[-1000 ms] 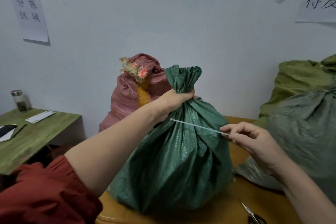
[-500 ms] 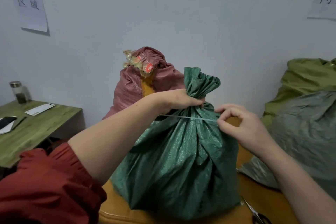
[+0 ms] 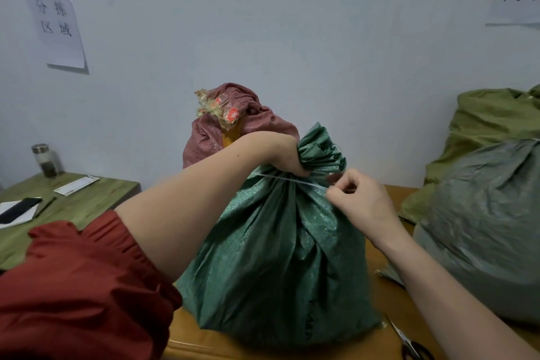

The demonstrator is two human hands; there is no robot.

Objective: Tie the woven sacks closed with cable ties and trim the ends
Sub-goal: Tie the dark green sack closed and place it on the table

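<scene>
A full dark green woven sack (image 3: 277, 257) stands on the orange-brown table (image 3: 388, 310) in front of me. My left hand (image 3: 287, 155) grips its gathered neck just under the ruffled top. A thin white cable tie (image 3: 287, 180) lies across the front of the neck below that hand. My right hand (image 3: 355, 199) pinches the tie's right end, close against the sack's right side. Scissors (image 3: 409, 343) lie on the table at the lower right, partly cut off by the frame edge.
A pink sack (image 3: 233, 131) with a plastic-wrapped top stands behind the green one. Grey-green (image 3: 485, 222) and olive (image 3: 491, 126) sacks fill the right side. A green side table (image 3: 73, 199) at left holds a jar (image 3: 46, 159), papers and a dark phone.
My right hand has moved left and up, from well out to the right to the sack's neck, bringing the cable tie against the front of the neck. My left hand keeps its grip.
</scene>
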